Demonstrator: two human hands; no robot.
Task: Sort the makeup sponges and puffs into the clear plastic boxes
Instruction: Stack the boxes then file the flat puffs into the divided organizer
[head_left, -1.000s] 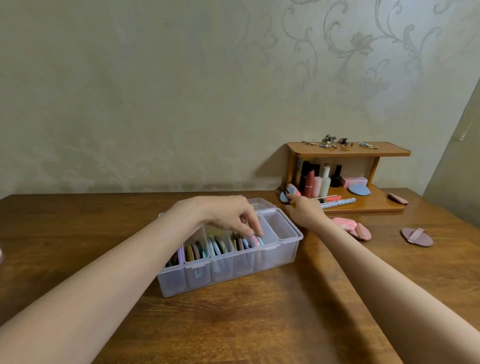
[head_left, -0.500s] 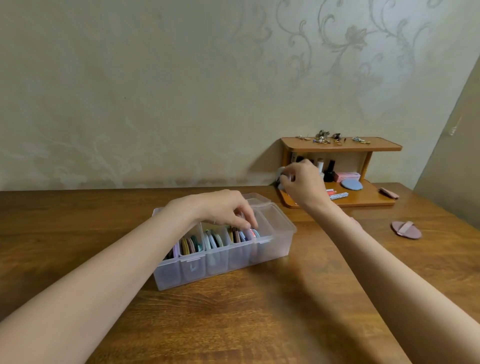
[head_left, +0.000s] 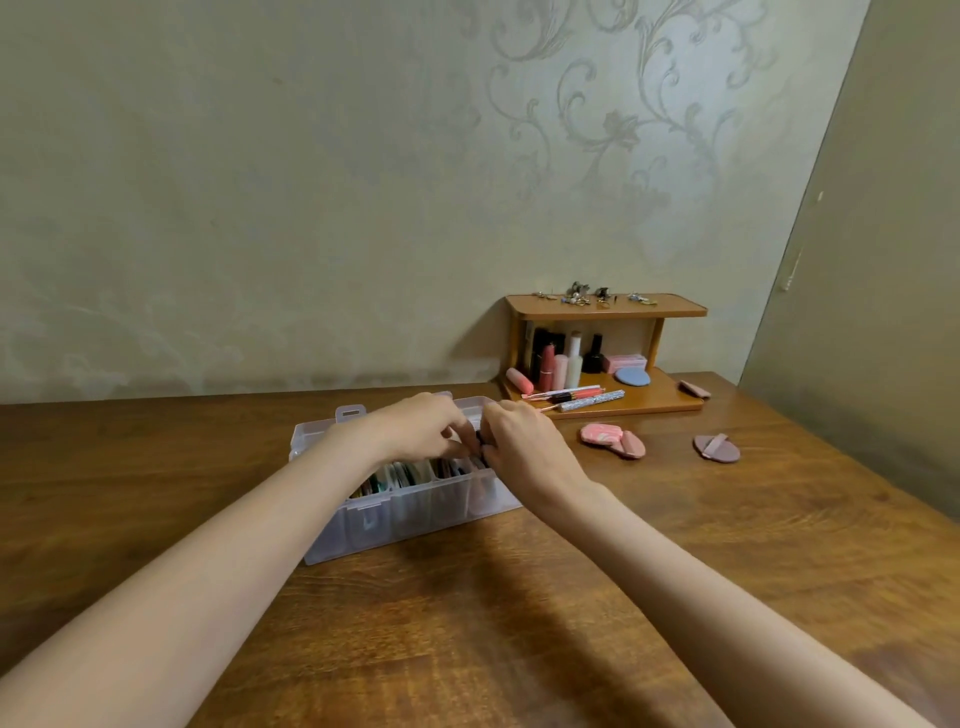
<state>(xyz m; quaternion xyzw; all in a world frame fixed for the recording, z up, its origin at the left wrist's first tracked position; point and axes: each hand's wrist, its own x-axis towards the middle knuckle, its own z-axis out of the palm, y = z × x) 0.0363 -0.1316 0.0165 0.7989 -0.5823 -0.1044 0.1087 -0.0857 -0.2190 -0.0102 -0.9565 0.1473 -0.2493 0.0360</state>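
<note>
The right hand (head_left: 524, 447) has come back from the wooden shelf (head_left: 644, 400) and now meets the left hand (head_left: 423, 431) over the clear box (head_left: 410, 512). Both grips are narrow, pinching a small dark puff (head_left: 479, 437) between them at the box's right-end compartments; it looks about to be slotted in. Right of the grips, a pink marbled puff (head_left: 602, 434) and a mauve puff (head_left: 716, 448) lie on the desk (head_left: 519, 623), unsorted; a blue puff (head_left: 631, 376) sits on the shelf. Nothing blocks the reach.

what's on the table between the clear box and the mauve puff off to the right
In the head view, a pink marbled puff with a plain pink puff against it lies between the clear box and the mauve puff.
</note>
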